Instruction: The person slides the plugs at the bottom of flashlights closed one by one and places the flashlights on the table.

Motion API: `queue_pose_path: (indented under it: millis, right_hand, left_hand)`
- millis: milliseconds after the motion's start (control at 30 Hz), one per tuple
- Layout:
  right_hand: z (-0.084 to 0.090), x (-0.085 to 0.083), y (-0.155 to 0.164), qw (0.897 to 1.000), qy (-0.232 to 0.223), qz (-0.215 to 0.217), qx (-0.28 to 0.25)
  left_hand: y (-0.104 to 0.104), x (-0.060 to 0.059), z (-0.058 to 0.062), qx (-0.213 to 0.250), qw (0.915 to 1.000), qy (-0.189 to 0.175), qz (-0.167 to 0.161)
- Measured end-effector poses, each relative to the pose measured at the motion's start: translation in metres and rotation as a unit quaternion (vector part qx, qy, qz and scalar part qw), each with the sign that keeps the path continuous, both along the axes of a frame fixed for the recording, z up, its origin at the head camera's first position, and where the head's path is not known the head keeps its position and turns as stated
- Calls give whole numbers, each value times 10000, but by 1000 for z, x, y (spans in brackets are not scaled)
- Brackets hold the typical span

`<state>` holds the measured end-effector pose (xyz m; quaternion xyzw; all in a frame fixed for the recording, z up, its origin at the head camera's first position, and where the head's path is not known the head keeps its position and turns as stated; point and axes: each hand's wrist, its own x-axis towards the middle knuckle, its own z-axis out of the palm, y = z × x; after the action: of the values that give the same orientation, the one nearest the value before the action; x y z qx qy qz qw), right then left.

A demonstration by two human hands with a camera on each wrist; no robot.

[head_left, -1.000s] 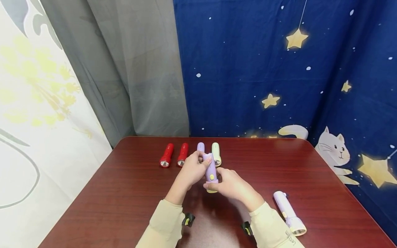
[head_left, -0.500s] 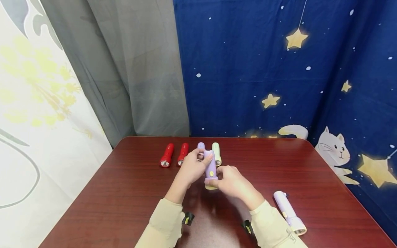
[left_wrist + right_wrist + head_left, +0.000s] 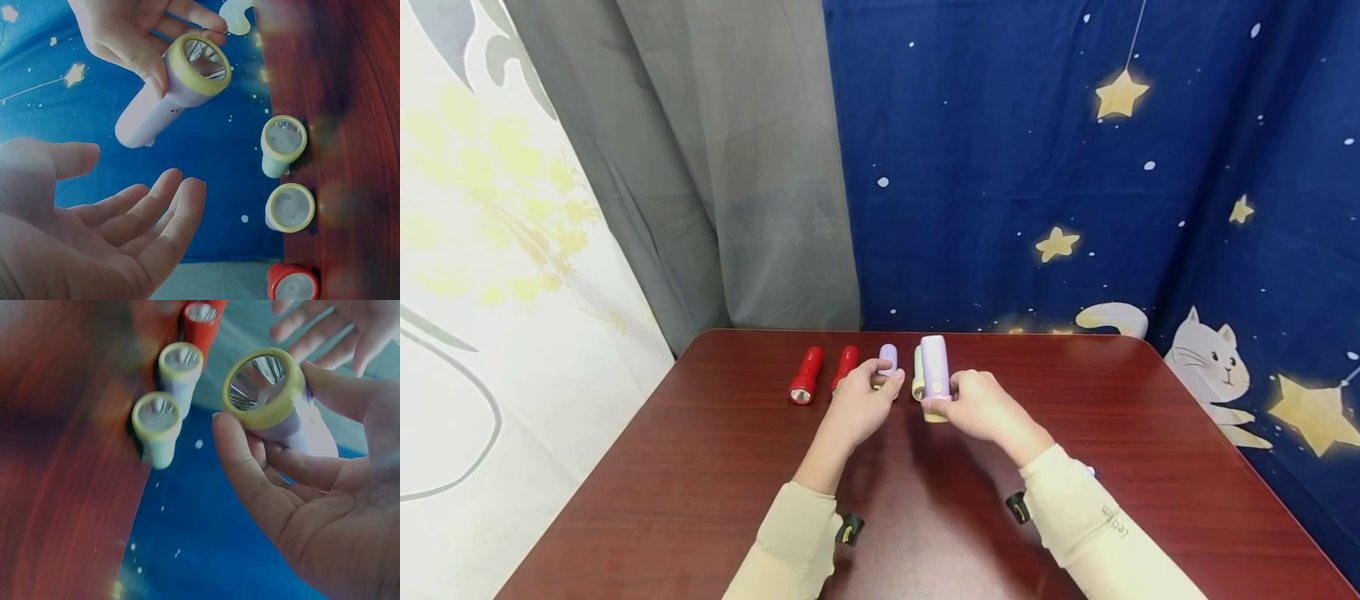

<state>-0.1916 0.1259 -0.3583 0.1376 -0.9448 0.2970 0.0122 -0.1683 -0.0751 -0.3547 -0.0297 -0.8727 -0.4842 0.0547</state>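
Note:
My right hand grips a purple flashlight near its yellow-rimmed head, holding it above the table with the lens end toward me. In the right wrist view thumb and fingers curl around the flashlight's head. My left hand is empty, its fingers spread and bent a little, beside the held flashlight. Behind the hands lie a pale green flashlight, partly covered by the held one, and a smaller purple flashlight, partly covered by the left hand. Left of these are two red flashlights, one outermost and one inner.
The dark red wooden table ends at a back edge before a grey curtain and a blue starry curtain. Another flashlight at the right is almost wholly hidden by the right sleeve.
The left hand has let go of the purple flashlight. The right hand has carried it right and farther forward, over the pale green one. The right sleeve now covers the flashlight lying at the right.

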Motion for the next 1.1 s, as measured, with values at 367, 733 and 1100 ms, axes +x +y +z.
queue_pose_path:
  millis: [367,733,1100]
  right_hand:
    - [-6,-61,23,9940,-972,-448,-228]
    - [-25,-99,27,9834,-1597,-721,-463]
    - [-43,-111,21,9817,-1719,-822,-35]
  left_hand:
    - [-3,-2,-6,-53,9999,93,-49]
    - [-4,-3,-8,-22,9998,140,-136]
    - [-5,-2,-10,-94,9998,111,-123]
